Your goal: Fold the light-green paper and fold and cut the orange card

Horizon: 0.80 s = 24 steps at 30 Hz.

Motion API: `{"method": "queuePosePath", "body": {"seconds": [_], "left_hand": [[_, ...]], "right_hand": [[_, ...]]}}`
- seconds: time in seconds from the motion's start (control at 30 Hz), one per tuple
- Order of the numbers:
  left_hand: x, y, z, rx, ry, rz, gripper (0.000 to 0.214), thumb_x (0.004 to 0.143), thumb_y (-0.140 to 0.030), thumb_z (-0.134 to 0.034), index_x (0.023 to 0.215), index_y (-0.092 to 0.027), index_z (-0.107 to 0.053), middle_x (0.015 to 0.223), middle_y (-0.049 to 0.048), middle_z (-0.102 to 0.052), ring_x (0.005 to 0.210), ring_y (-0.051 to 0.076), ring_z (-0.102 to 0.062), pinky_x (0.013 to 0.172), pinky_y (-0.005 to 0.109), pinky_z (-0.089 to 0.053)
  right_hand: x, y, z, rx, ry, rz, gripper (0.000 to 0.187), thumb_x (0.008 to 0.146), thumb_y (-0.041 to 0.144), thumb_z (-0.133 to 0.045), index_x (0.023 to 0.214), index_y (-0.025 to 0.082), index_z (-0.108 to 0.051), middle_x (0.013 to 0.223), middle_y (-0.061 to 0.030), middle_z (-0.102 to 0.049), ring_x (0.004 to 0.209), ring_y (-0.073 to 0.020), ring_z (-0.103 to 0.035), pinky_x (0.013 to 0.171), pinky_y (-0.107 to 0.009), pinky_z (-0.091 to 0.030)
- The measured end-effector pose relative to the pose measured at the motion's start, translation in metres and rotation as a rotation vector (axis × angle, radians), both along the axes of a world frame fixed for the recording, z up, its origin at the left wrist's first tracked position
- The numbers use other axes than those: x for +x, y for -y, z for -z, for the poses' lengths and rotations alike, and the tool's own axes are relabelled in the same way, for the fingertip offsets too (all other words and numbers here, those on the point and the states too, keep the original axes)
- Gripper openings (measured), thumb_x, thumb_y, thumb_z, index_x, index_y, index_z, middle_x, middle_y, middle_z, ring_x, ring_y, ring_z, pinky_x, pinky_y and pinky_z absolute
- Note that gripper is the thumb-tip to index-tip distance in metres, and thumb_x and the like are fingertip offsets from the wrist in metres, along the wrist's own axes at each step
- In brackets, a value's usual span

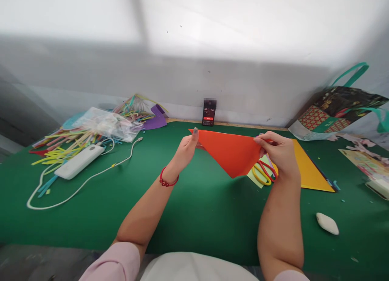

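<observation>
Both hands are on one piece of orange paper point(231, 153), just right of center in the frame, held up off the green table point(197, 224). Left hand point(187, 149) is gripping the upper left corner, thumb on the near face and the other fingers mostly hidden behind it. Right hand point(278, 151) has the upper right corner pinched between thumb and fingers.

Looks like a folded sheet to me, long straight edge on top, point hanging down. My guess is the corners are held wide apart to keep that top edge taut so the paper doesn't flop. Can't see its back, so no clue how many layers.

Scissors point(265, 173) sit just past the right hand, partly hidden, handles toward the person, which I'd call handy for grabbing. They're on a pale green sheet point(254, 179), with a yellow sheet point(311, 171) further right.

Phone point(208, 113) is upright at top center with a running-timer type screen, probably stood there so it's readable over the paper. Strips point(57, 151), a plastic bag point(106, 123) and a power bank point(79, 161) are all over at the left, presumably to leave elbow room in the middle.
</observation>
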<state>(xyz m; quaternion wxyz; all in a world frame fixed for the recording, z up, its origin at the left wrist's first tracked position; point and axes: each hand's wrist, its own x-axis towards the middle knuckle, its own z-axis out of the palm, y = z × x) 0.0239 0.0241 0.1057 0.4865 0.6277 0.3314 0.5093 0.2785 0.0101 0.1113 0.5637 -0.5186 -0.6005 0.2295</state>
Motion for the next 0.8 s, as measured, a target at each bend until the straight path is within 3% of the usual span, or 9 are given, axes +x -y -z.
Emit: {"method": "queuePosePath", "body": {"seconds": [0.23,0.43,0.53,0.8], "left_hand": [[-0.0014,0.0045,-0.0031,0.019,0.11,0.013,0.064,0.085,-0.065,-0.036,0.104,-0.015,-0.07,0.094,0.0101,-0.073,0.093,0.024,-0.067,0.078,0.035,-0.054],[-0.003,0.0038,-0.0035,0.015,0.223,-0.028,0.054,0.089,-0.057,-0.038,0.107,-0.016,-0.069,0.108,0.0112,-0.07,0.099,0.024,-0.066,0.079,0.034,-0.054],[-0.0036,0.0042,-0.004,0.044,0.22,-0.074,0.051,0.089,-0.055,-0.039,0.111,-0.017,-0.067,0.103,0.0101,-0.072,0.095,0.024,-0.067,0.076,0.033,-0.054],[-0.0038,0.0052,-0.0068,-0.025,0.218,-0.087,0.057,0.09,-0.056,-0.034,0.099,-0.014,-0.071,0.095,0.0109,-0.074,0.091,0.025,-0.069,0.076,0.035,-0.054]], "right_hand": [[-0.0008,0.0005,0.0004,-0.021,-0.018,-0.044,0.021,0.065,0.039,-0.073,0.058,0.021,-0.065,0.053,0.0038,-0.051,0.036,-0.0092,-0.048,0.035,-0.024,-0.041],[-0.0025,0.0003,0.0017,-0.053,-0.008,-0.064,0.019,0.067,0.037,-0.073,0.061,0.021,-0.066,0.052,0.0038,-0.052,0.038,-0.009,-0.048,0.035,-0.023,-0.039],[-0.0026,-0.0002,0.0019,-0.062,-0.005,-0.062,0.019,0.068,0.037,-0.073,0.061,0.021,-0.066,0.051,0.0038,-0.052,0.038,-0.0091,-0.048,0.036,-0.023,-0.04],[-0.0027,-0.0015,0.0026,-0.082,0.004,-0.049,0.02,0.067,0.038,-0.073,0.061,0.021,-0.065,0.051,0.0035,-0.052,0.039,-0.0101,-0.049,0.035,-0.023,-0.04]]}}
